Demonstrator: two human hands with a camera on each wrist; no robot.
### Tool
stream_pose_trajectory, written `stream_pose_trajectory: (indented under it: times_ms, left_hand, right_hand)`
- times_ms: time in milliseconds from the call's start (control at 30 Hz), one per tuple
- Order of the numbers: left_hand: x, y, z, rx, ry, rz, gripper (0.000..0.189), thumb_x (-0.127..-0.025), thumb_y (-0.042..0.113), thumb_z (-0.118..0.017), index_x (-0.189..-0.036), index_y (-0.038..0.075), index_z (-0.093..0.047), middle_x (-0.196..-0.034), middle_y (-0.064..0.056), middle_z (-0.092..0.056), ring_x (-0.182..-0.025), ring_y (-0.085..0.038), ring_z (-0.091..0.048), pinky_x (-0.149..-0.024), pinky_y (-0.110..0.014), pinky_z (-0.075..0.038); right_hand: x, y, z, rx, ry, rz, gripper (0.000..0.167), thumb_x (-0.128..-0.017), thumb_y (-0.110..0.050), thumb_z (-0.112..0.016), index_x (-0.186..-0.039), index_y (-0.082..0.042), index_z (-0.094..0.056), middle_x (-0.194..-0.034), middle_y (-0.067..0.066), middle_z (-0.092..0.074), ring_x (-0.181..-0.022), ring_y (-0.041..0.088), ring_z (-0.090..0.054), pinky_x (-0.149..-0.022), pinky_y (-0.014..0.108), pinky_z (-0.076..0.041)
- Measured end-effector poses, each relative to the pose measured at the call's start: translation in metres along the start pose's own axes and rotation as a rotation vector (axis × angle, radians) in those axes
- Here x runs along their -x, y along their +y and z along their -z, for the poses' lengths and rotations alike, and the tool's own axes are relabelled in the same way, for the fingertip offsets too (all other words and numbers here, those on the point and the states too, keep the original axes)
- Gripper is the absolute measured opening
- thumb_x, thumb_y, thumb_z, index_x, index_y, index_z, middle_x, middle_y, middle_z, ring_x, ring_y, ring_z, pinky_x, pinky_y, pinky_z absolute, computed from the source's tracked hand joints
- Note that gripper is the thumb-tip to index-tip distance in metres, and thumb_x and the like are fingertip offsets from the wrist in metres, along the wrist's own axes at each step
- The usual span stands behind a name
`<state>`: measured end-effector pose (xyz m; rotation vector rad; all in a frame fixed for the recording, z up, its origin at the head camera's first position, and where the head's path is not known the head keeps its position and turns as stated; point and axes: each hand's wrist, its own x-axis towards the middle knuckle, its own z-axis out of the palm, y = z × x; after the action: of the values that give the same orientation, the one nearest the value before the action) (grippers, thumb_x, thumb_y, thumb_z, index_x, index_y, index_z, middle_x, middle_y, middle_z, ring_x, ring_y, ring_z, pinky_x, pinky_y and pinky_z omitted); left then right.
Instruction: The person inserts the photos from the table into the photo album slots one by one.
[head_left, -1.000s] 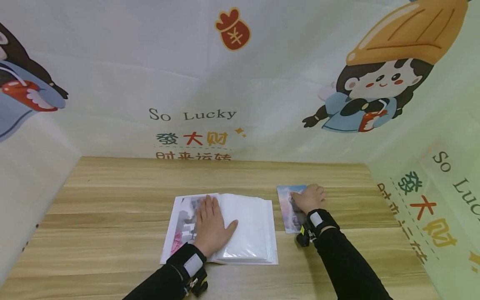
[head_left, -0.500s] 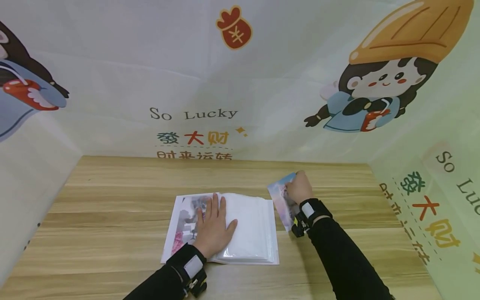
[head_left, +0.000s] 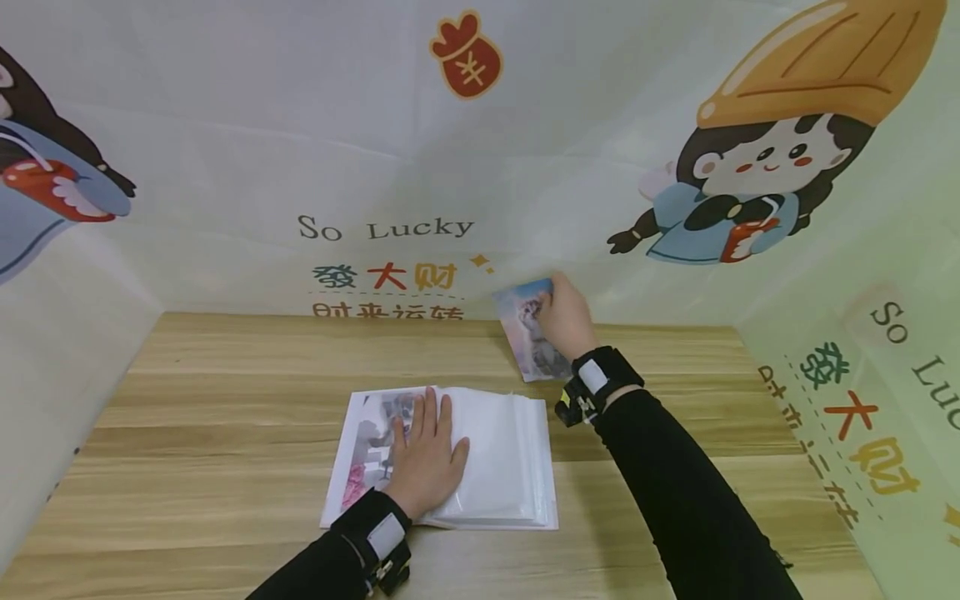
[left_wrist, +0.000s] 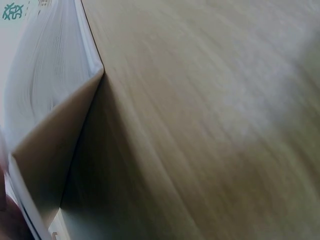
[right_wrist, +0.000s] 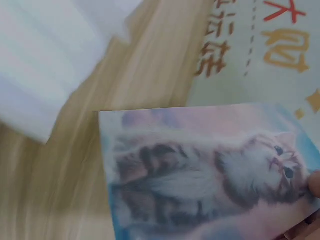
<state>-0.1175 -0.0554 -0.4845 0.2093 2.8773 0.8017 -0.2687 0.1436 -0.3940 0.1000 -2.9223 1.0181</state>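
An open photo album lies on the table, with a picture in its left page and clear, white-looking sleeves on the right. My left hand rests flat across the middle of the album, fingers straight. My right hand pinches a photo card by its upper right edge, raised beyond the album's far right corner. In the right wrist view the photo shows a fluffy kitten on a pink and blue ground, with a thumb at its right edge. The left wrist view catches the album's spine edge and little of the hand.
The wood-grain table ends at a printed white cloth backdrop. Similar cloth stands along the left and right sides. Each wrist wears a black strap with a small camera.
My right hand went from lying over the photo on the table to gripping it, then lifted it and carried it leftward and away from me. The left hand stays almost still on the album.
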Motion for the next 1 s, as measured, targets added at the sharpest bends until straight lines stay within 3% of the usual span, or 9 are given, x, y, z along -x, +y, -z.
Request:
stream_pose_trajectory:
  times_ms: [167,433,600,733,800,1000]
  left_hand:
    - [0.000,-0.001,-0.001,0.019,-0.002,-0.009,0.064,-0.100,0.032,-0.039,-0.150,-0.001,-0.017,-0.160,-0.021,-0.002,-0.149,-0.037,-0.001,-0.114,-0.064,0.000]
    - [0.000,-0.005,-0.004,0.009,0.002,-0.008,0.062,-0.100,0.031,-0.035,-0.151,0.000,-0.017,-0.160,-0.019,-0.002,-0.149,-0.036,-0.001,-0.115,-0.062,0.001]
    - [0.000,-0.005,-0.004,0.011,0.012,-0.005,0.060,-0.100,0.029,-0.034,-0.151,0.000,-0.018,-0.160,-0.019,-0.003,-0.149,-0.036,-0.002,-0.115,-0.062,0.000]
    - [0.000,-0.006,-0.004,0.012,0.017,-0.007,0.060,-0.100,0.029,-0.034,-0.151,0.000,-0.018,-0.160,-0.019,-0.003,-0.149,-0.036,-0.002,-0.115,-0.062,0.000]
    - [0.000,-0.006,-0.004,0.010,0.018,-0.007,0.060,-0.100,0.029,-0.034,-0.151,0.000,-0.018,-0.160,-0.019,-0.003,-0.149,-0.036,-0.002,-0.115,-0.062,0.000]
    - [0.000,-0.006,-0.005,-0.002,0.018,-0.008,0.060,-0.100,0.029,-0.034,-0.151,0.000,-0.018,-0.160,-0.019,-0.004,-0.149,-0.036,-0.003,-0.115,-0.062,0.000]
  right_hand:
    - [0.000,-0.017,-0.011,-0.181,0.044,0.004,0.029,-0.102,-0.014,-0.038,-0.125,0.002,-0.046,-0.100,0.021,-0.058,-0.082,0.026,-0.054,-0.071,0.035,-0.043]
    - [0.004,-0.015,-0.037,-0.584,0.073,-0.096,0.023,-0.103,-0.015,-0.037,-0.122,-0.005,-0.045,-0.069,0.000,-0.040,-0.052,0.010,-0.038,-0.052,0.024,-0.034]
    - [0.005,-0.016,-0.051,-0.986,0.060,-0.231,0.008,-0.103,-0.014,-0.032,-0.104,-0.012,-0.040,-0.070,-0.004,-0.038,-0.053,0.007,-0.033,-0.054,0.021,-0.032]
    - [0.005,-0.018,-0.058,-1.282,0.027,-0.348,0.009,-0.103,-0.011,-0.029,-0.102,-0.017,-0.036,-0.071,-0.005,-0.036,-0.050,0.005,-0.027,-0.054,0.020,-0.029]
    - [0.005,-0.018,-0.061,-1.354,0.013,-0.378,0.010,-0.103,-0.010,-0.028,-0.104,-0.017,-0.035,-0.070,-0.005,-0.035,-0.050,0.005,-0.024,-0.054,0.019,-0.028]
    - [0.009,-0.016,-0.065,-1.419,0.000,-0.411,0.012,-0.102,-0.007,-0.027,-0.104,-0.016,-0.033,-0.076,-0.004,-0.037,-0.051,0.006,-0.023,-0.057,0.020,-0.027]
